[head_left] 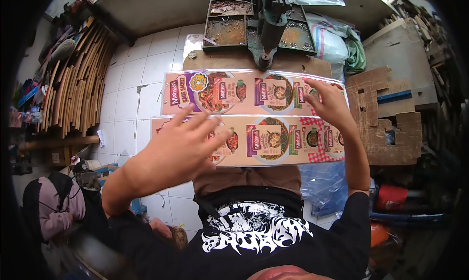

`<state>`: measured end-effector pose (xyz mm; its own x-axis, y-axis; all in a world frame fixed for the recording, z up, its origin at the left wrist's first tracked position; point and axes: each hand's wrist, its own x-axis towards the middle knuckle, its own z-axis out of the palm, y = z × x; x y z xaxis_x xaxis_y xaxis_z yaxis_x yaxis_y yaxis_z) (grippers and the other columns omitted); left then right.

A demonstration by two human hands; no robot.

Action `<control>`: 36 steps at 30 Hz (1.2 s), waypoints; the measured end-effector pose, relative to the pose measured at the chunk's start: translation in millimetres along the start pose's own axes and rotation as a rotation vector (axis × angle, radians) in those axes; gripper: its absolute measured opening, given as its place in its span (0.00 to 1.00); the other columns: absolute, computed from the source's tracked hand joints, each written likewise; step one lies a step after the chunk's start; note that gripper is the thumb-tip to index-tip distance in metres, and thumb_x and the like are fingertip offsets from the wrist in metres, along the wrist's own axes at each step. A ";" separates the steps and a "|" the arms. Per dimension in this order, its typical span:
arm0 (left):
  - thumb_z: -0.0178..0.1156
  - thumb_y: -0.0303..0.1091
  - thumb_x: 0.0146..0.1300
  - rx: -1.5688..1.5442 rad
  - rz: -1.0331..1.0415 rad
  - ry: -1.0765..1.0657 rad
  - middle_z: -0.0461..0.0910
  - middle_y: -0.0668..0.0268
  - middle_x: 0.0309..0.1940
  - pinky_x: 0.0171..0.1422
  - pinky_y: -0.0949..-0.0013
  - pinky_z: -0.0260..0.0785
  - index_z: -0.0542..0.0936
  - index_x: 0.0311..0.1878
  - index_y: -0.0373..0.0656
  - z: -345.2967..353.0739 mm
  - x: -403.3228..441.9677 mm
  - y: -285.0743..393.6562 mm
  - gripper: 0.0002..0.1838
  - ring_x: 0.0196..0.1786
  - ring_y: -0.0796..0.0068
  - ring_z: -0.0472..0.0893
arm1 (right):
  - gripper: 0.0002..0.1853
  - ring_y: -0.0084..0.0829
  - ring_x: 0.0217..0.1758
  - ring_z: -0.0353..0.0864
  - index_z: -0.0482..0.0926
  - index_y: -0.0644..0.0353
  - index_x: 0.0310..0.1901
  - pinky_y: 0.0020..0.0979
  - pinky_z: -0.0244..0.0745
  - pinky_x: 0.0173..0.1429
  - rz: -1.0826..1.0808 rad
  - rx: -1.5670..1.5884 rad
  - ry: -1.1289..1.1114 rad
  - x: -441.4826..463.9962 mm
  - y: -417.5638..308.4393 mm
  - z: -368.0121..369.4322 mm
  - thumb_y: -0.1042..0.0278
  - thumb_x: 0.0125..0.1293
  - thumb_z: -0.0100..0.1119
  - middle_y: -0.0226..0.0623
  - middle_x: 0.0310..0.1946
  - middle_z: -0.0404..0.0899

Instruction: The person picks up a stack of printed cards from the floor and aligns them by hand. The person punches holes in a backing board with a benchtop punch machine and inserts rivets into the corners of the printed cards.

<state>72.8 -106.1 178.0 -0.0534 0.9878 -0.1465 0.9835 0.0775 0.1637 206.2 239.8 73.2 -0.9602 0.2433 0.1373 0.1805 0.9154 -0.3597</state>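
Note:
Two long printed panels with food pictures and Mahsuri labels lie one in front of the other before me. The far panel (249, 92) reaches under the head of a dark metal hand press (266, 35). The near panel (288, 152) lies closest to my lap. My left hand (181, 148), fingers spread, is over the left part of the near panel and covers some of its print; whether it touches the panel I cannot tell. At the right end of the far panel is my right hand (332, 104), thumb and fingers apart, its fingertips over the panel's surface.
Divided trays (227, 31) of small metal pieces flank the press on a brown board (303, 65). A cut-out brown sheet (391, 118) stands at right, near white sacks (327, 35). Thin boards (78, 79) lean at left, and a person in a pink sleeve (53, 206) sits below them.

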 end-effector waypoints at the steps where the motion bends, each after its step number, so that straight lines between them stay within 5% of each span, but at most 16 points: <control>1: 0.65 0.41 0.57 0.019 0.104 -0.063 0.74 0.57 0.53 0.70 0.53 0.58 0.71 0.61 0.42 -4.3 9.2 9.0 0.29 0.61 0.59 0.74 | 0.22 0.45 0.51 0.81 0.77 0.59 0.58 0.40 0.74 0.54 0.015 0.027 -0.037 8.9 -5.7 3.3 0.60 0.65 0.62 0.47 0.48 0.82; 4: 0.60 0.35 0.55 0.058 0.432 0.074 0.77 0.65 0.36 0.60 0.62 0.67 0.75 0.49 0.40 -14.4 50.4 52.3 0.18 0.46 0.67 0.80 | 0.18 0.44 0.45 0.83 0.80 0.60 0.52 0.40 0.75 0.50 -0.004 0.025 -0.098 34.9 -17.6 12.6 0.63 0.63 0.62 0.45 0.41 0.84; 8: 0.58 0.36 0.54 -0.499 0.916 0.727 0.73 0.71 0.25 0.45 0.63 0.66 0.73 0.31 0.42 -14.3 115.4 121.0 0.08 0.35 0.69 0.76 | 0.16 0.45 0.42 0.84 0.82 0.58 0.46 0.43 0.76 0.47 0.019 -0.006 -0.220 52.8 -34.8 25.3 0.57 0.64 0.59 0.44 0.37 0.85; 10: 0.65 0.36 0.50 -0.830 1.242 0.736 0.79 0.69 0.28 0.46 0.60 0.65 0.80 0.37 0.44 -27.3 131.7 163.5 0.11 0.42 0.65 0.79 | 0.16 0.45 0.42 0.83 0.82 0.57 0.45 0.44 0.76 0.47 -0.021 0.014 -0.226 54.4 -36.9 35.0 0.55 0.64 0.58 0.45 0.36 0.85; 12: 0.65 0.29 0.55 -1.145 1.535 0.658 0.84 0.59 0.27 0.47 0.53 0.73 0.80 0.29 0.35 -53.8 128.3 186.6 0.06 0.39 0.61 0.85 | 0.15 0.46 0.42 0.83 0.83 0.57 0.45 0.45 0.76 0.47 -0.073 0.032 -0.230 52.9 -39.5 41.3 0.56 0.63 0.59 0.45 0.35 0.85; 18: 0.57 0.40 0.60 -0.815 1.751 0.219 0.83 0.62 0.36 0.48 0.49 0.66 0.74 0.52 0.47 -42.9 129.5 248.7 0.18 0.49 0.55 0.80 | 0.14 0.44 0.39 0.84 0.82 0.56 0.45 0.43 0.76 0.43 -0.094 0.067 -0.297 47.6 -48.6 34.1 0.57 0.64 0.60 0.43 0.32 0.85; 21: 0.57 0.40 0.61 -0.946 1.790 0.431 0.81 0.58 0.35 0.46 0.49 0.66 0.75 0.48 0.45 -33.9 132.3 253.2 0.15 0.45 0.53 0.80 | 0.14 0.43 0.36 0.85 0.82 0.56 0.45 0.42 0.76 0.41 -0.127 0.146 -0.313 46.5 -44.2 33.3 0.58 0.64 0.61 0.41 0.30 0.85; 25: 0.56 0.40 0.61 -1.264 1.950 0.302 0.81 0.55 0.34 0.46 0.50 0.66 0.75 0.47 0.44 -39.8 122.4 261.2 0.14 0.43 0.51 0.80 | 0.13 0.39 0.34 0.85 0.82 0.59 0.46 0.38 0.76 0.39 -0.181 0.242 -0.302 42.2 -45.4 25.2 0.62 0.63 0.63 0.41 0.30 0.85; 28: 0.57 0.42 0.62 -1.436 1.921 0.359 0.81 0.55 0.35 0.47 0.50 0.66 0.74 0.47 0.44 -46.5 124.6 249.6 0.15 0.43 0.50 0.79 | 0.12 0.36 0.35 0.84 0.81 0.61 0.47 0.35 0.76 0.39 -0.221 0.285 -0.252 27.7 -48.1 22.5 0.66 0.63 0.64 0.42 0.32 0.84; 31: 0.57 0.46 0.64 -1.129 1.735 0.369 0.82 0.59 0.37 0.48 0.48 0.66 0.73 0.50 0.44 -40.8 128.1 223.1 0.19 0.47 0.52 0.79 | 0.13 0.32 0.36 0.84 0.81 0.62 0.48 0.32 0.77 0.40 -0.214 0.328 -0.196 12.8 -45.8 19.5 0.70 0.63 0.64 0.40 0.33 0.84; 33: 0.66 0.32 0.54 -1.357 1.416 0.430 0.85 0.58 0.37 0.57 0.44 0.68 0.81 0.43 0.44 -28.0 125.7 194.8 0.12 0.48 0.58 0.82 | 0.13 0.27 0.36 0.84 0.81 0.63 0.49 0.27 0.77 0.42 -0.131 0.398 -0.164 1.4 -41.8 18.5 0.76 0.62 0.64 0.38 0.33 0.84; 36: 0.64 0.36 0.55 -1.408 0.949 0.692 0.78 0.63 0.37 0.46 0.57 0.64 0.77 0.44 0.45 15.5 118.2 160.7 0.15 0.42 0.57 0.77 | 0.11 0.30 0.33 0.85 0.82 0.63 0.47 0.30 0.78 0.40 -0.023 0.501 -0.078 -16.5 -36.8 9.5 0.76 0.62 0.63 0.42 0.34 0.84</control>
<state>227.2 21.0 171.9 -0.0431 0.6044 0.7955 -0.1183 -0.7937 0.5967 213.4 199.1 75.4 -0.9792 0.1828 0.0879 0.0530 0.6491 -0.7589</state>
